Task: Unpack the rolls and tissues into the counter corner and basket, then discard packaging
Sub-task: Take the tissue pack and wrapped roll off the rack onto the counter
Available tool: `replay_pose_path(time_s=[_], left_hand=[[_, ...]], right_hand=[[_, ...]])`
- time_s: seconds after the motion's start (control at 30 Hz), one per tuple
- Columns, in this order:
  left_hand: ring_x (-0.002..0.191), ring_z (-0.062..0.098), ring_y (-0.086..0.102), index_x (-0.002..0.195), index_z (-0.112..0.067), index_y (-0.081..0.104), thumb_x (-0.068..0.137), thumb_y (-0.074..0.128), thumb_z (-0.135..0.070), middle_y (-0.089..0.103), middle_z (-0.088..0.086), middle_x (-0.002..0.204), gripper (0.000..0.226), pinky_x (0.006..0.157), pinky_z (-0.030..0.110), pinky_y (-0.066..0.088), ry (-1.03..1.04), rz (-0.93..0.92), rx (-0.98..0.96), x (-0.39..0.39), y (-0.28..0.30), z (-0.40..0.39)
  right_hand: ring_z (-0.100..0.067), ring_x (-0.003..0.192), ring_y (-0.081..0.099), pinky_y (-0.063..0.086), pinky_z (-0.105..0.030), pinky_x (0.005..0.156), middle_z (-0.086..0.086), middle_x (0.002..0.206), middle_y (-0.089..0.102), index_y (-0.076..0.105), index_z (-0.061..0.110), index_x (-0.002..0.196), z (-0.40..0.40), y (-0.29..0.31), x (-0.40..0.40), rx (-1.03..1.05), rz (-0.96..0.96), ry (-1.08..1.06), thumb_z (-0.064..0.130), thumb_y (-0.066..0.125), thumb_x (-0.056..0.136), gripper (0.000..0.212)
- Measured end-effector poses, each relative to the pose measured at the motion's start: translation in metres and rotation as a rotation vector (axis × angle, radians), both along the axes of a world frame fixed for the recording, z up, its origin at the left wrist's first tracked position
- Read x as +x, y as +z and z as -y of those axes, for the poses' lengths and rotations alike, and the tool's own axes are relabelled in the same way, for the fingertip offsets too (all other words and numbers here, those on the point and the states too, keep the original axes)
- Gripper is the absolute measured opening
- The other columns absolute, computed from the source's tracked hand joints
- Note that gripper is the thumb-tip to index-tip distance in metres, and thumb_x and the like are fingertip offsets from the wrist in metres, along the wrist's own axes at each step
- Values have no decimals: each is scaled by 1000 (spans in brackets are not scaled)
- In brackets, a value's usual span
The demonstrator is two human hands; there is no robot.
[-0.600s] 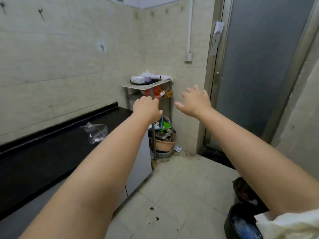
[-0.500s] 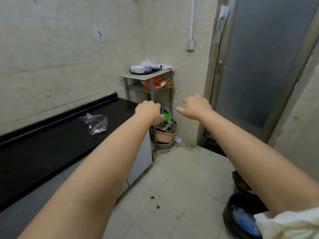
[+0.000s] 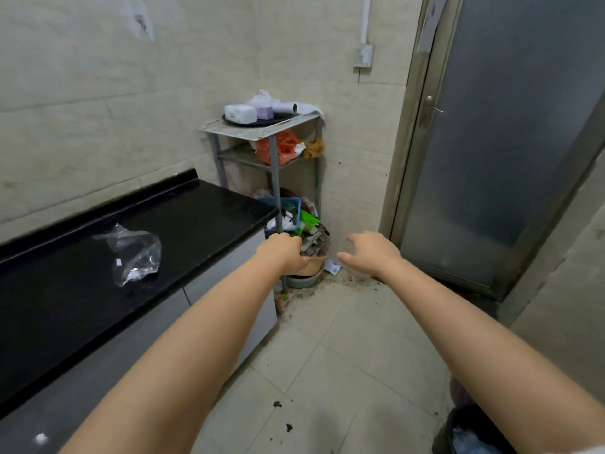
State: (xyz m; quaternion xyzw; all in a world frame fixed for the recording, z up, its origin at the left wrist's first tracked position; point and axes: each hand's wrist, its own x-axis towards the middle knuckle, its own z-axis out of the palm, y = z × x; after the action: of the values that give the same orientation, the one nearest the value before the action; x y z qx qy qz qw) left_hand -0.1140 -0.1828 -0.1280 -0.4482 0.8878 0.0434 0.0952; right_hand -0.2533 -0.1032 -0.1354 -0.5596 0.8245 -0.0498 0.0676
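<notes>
One crumpled clear wrapper point(image 3: 131, 257) lies on the black desk point(image 3: 203, 217); the left hand point(image 3: 288, 253) reaches out, fingers curled shut, nothing visible in them; the right hand point(image 3: 370, 253) hangs empty, fingers loosely spread; one tissue pack point(image 3: 240, 113) sits atop the corner shelf point(image 3: 262, 132).

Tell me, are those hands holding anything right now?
Nothing visible. The right hand is open and empty. The left hand is curled loosely with its fingers hidden, so a small item there cannot be ruled out.
</notes>
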Motion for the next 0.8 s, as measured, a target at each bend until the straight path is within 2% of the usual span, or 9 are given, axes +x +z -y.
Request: replay_pose_path(time_s=[0.17,0.23,0.4,0.53,0.67,0.8], left_hand=[[120,32,48,128,-9,47,94,45,-38,51,15,129,45,97,43,46,29,-43,-61,-59,26,100],[119,32,47,126,-9,47,94,43,-38,51,15,129,44,96,42,44,31,-39,-100,-74,34,137],[125,33,42,135,-9,42,95,42,-39,48,16,133,50,100,43,41,66,-2,-128,-98,40,233],[126,31,41,133,-11,42,95,42,-40,48,14,134,48,100,42,41,95,-15,-145,-116,38,324],[126,31,42,132,-10,43,94,42,-41,47,15,136,49,100,42,41,100,-40,-167,-138,50,421],[120,31,49,127,-10,48,92,46,-42,53,15,130,48,97,42,45,105,-63,-207,-163,66,509]], right_hand=[[-33,114,52,47,-38,88,-20,122,57,51,5,124,104,16,-71,-35,-23,57,41,49,89,50],[-34,117,49,45,-38,91,-20,124,56,50,6,125,145,24,-92,-61,-38,70,41,48,89,51],[-35,118,48,44,-38,94,-21,123,57,49,4,126,249,29,-123,-81,-49,137,38,48,89,50],[-34,118,48,42,-39,96,-20,123,57,51,3,121,344,30,-146,-88,-82,170,37,47,90,47],[-35,112,51,45,-39,88,-20,118,60,55,2,110,440,45,-168,-131,-77,156,36,48,89,41],[-35,103,58,47,-36,78,-22,110,64,58,5,89,529,65,-191,-186,-47,150,31,50,86,27]])
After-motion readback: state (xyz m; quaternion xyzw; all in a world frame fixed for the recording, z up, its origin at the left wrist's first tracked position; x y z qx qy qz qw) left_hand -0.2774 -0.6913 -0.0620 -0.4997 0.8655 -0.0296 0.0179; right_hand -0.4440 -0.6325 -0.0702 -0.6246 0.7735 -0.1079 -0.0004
